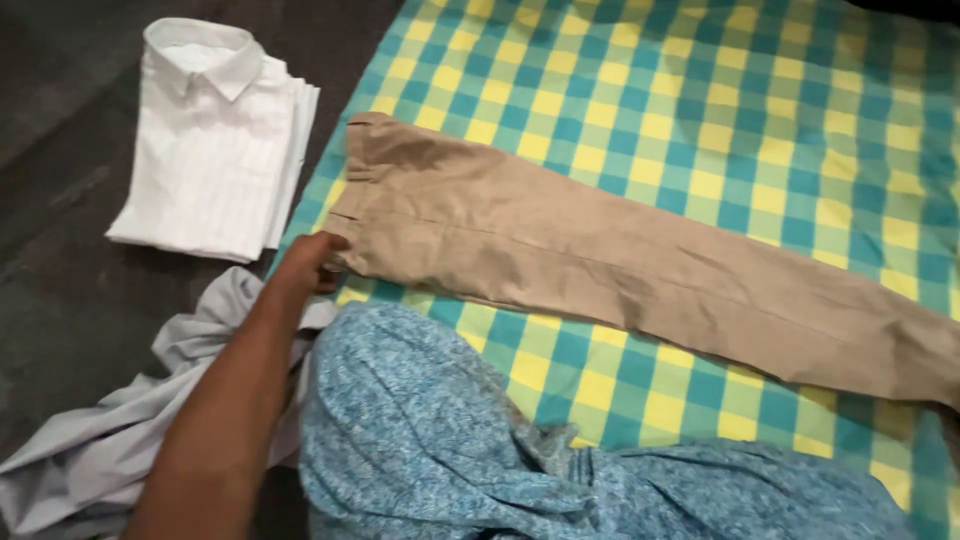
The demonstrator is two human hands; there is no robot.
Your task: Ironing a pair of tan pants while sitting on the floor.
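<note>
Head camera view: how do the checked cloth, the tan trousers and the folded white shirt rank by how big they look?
1. Checked cloth, largest, running past the frame.
2. Tan trousers, touched at the waistband by the left hand.
3. Folded white shirt, smallest.

— What is cut off past the hand [312,262]?
— The trousers [600,265] are cut by the right edge, cuffs unseen.
— And the fingertips?
— Hidden under the waistband; the grip cannot be told.
</note>
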